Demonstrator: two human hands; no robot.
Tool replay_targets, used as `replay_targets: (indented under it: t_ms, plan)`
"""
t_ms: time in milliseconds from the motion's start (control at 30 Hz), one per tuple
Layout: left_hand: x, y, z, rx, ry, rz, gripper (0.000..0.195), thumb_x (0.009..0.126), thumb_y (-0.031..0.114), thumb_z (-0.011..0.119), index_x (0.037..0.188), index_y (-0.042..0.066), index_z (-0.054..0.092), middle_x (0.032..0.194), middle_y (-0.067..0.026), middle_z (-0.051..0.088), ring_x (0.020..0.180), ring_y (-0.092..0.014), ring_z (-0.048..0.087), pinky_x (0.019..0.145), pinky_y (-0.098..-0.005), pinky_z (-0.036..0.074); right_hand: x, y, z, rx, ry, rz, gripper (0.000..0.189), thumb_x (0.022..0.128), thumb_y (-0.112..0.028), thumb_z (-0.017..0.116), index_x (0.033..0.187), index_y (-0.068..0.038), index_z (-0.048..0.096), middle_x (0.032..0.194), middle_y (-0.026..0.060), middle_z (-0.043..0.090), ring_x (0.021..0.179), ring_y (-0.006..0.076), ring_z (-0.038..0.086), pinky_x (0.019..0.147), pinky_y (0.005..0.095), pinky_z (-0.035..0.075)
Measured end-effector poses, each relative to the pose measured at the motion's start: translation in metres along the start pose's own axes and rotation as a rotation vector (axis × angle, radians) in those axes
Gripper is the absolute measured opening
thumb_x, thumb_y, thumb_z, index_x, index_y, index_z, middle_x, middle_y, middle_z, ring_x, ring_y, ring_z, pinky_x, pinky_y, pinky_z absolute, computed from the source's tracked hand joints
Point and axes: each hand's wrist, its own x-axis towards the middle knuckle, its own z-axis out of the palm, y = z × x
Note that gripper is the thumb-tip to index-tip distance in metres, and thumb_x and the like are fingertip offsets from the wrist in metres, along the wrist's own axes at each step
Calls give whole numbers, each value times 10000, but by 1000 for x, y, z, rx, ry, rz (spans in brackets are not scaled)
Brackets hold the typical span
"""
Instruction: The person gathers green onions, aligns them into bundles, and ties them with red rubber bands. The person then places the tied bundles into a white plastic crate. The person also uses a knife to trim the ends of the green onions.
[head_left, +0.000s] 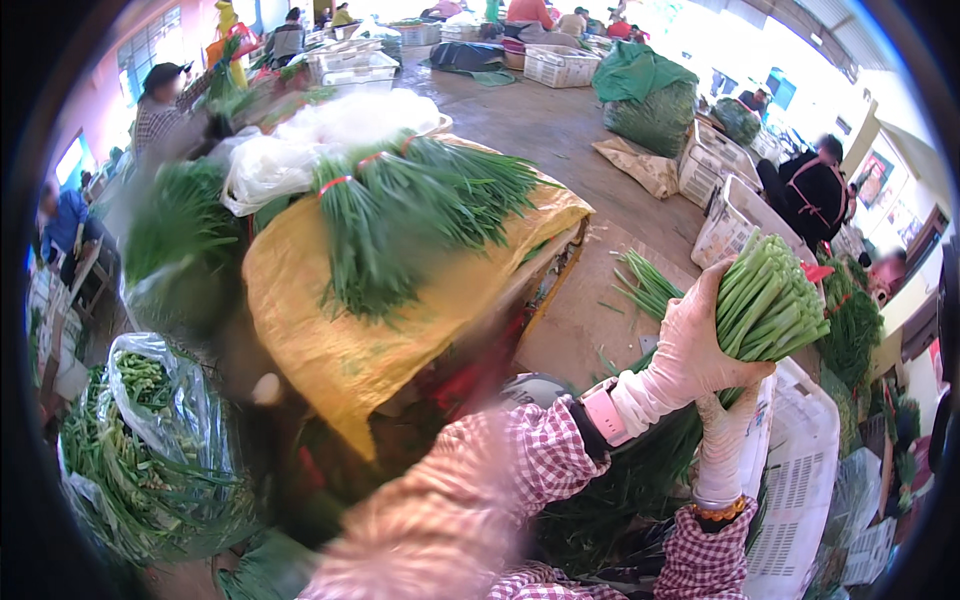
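A thick bunch of green stalks (772, 300), cut ends towards the upper right, is held at the right. Around its near side my left hand (694, 345), gloved and with a pink watch at the wrist, is closed. My right hand (727, 439), gloved with a beaded bracelet, is just below at the underside of the bunch; its fingers are partly hidden. More long green leaves (651, 289) lie on a brown board (592, 315). Several banded leafy bunches (435, 195) rest on a yellow woven sack (330, 330) to the left.
White plastic crates (795, 480) stand at the lower right and beyond the board. A clear bag of green trimmings (150, 450) is at the lower left. White plastic bags (277, 161) lie behind the yellow sack. Other people work at both sides and farther back.
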Motion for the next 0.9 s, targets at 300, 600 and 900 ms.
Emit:
replay_targets:
  t_ms: [300,600,900]
  plan:
    - [-29,-19,-86,-415,-248,-82,1293,608,347,950,1573,35,148,1491,-132,409,1375,-199,376,1154,-366,294,37,-78,47,380,-184,71,949,725,-395,890,1442,-16,398,1318,81,564,1159,180,559,1000,334,458]
    - [-56,-17,-164,-686,277,-129,647,798,222,799,1339,23,504,1215,-79,628,1117,-198,601,968,-345,500,79,-134,173,209,-666,-174,956,830,-384,795,1552,-62,258,1401,151,502,1241,203,508,1042,368,429]
    - [-80,-37,-454,-466,691,-238,535,919,383,681,1302,24,583,1165,-85,686,991,-213,677,942,-372,533,78,-60,92,12,-833,206,747,917,-332,697,1525,-74,347,1329,132,562,1184,201,557,1016,345,447]
